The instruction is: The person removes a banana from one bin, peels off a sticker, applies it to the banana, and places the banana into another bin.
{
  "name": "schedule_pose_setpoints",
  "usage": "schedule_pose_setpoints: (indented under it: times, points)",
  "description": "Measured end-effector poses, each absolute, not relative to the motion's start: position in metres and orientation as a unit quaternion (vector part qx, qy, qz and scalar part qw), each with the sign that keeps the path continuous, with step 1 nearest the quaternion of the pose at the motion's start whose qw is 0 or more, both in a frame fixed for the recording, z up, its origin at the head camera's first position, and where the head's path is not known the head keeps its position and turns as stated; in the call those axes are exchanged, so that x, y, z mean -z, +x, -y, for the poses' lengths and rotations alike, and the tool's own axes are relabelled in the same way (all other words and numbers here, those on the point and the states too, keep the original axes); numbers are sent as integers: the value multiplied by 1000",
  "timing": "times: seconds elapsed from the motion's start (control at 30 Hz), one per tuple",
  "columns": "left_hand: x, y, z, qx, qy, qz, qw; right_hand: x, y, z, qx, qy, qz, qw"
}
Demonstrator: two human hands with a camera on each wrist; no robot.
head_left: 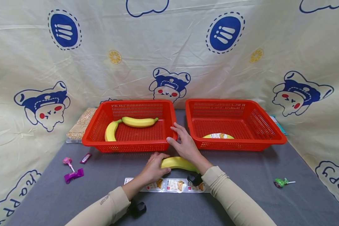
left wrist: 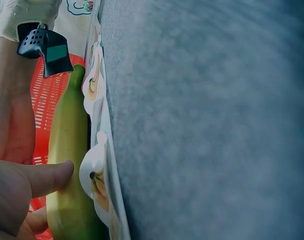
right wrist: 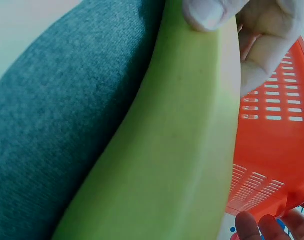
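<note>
My left hand [head_left: 155, 166] pinches one end of a yellow banana [head_left: 178, 163] just in front of the red baskets. In the left wrist view, its thumb [left wrist: 57, 176] presses the peel while the other fingers lie on the far side. My right hand [head_left: 186, 144] reaches over the banana with fingers spread, at the right front corner of the left red basket [head_left: 130, 147]; whether it touches the rim I cannot tell. Under the wrists lies a strip of banana-picture stickers [head_left: 172, 185]. Inside the left basket are two bananas, one lengthwise [head_left: 111, 131] and one crosswise [head_left: 139, 122].
The right red basket [head_left: 243, 145] holds a banana with a sticker [head_left: 218, 136]. On the left lie a pink lollipop [head_left: 67, 161], a purple-wrapped candy [head_left: 74, 175] and a small dark red packet [head_left: 85, 158]. A green lollipop [head_left: 282, 182] lies right; a bag of grains [head_left: 82, 124] stands behind.
</note>
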State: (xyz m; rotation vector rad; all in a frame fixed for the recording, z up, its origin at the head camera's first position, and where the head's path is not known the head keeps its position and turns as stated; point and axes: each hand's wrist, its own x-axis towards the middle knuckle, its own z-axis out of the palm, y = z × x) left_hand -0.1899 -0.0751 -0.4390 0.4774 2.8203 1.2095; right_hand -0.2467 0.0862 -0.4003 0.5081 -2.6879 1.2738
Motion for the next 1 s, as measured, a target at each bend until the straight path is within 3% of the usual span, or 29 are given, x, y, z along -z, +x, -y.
schedule_pose_setpoints:
  times: [0.67, 1.0]
  points:
    - [434, -190, 72, -389, 158, -907, 25, 401, -248, -86, -422, 167, 889, 61]
    - [422, -173, 70, -362, 193, -907, -90, 395, -225, -100, -397, 191, 896, 55]
